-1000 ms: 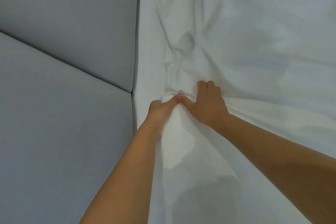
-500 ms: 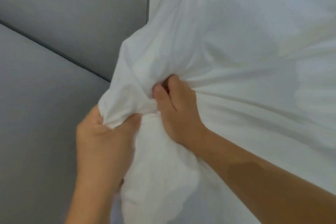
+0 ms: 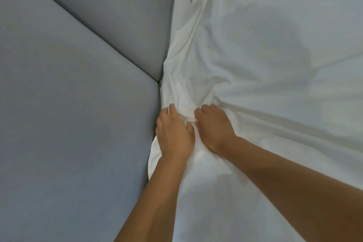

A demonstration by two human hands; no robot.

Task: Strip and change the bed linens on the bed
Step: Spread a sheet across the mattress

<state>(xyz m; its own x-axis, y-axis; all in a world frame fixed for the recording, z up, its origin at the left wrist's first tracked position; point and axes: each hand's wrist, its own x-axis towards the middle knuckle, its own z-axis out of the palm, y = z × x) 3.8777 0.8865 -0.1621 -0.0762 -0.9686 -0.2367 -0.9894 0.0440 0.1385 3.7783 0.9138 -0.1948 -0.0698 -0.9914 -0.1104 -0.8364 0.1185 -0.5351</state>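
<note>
A white bed sheet (image 3: 265,49) covers the right half of the view, with creases fanning out from a bunched corner near the middle. My left hand (image 3: 173,133) and my right hand (image 3: 214,125) sit side by side on that bunched corner, fingers curled into the cloth, right beside the grey padded corner. The fingertips of both hands are buried in the folds. The mattress under the sheet is hidden.
Two grey upholstered panels (image 3: 68,124) meet at a seam and form a padded corner along the left side, tight against the bed's edge. A narrow dark gap (image 3: 160,92) runs between padding and sheet.
Half a second ago both hands held the bunched sheet corner lifted up towards me. Now they have gone down and forward with it, pressing it in beside the padded corner.
</note>
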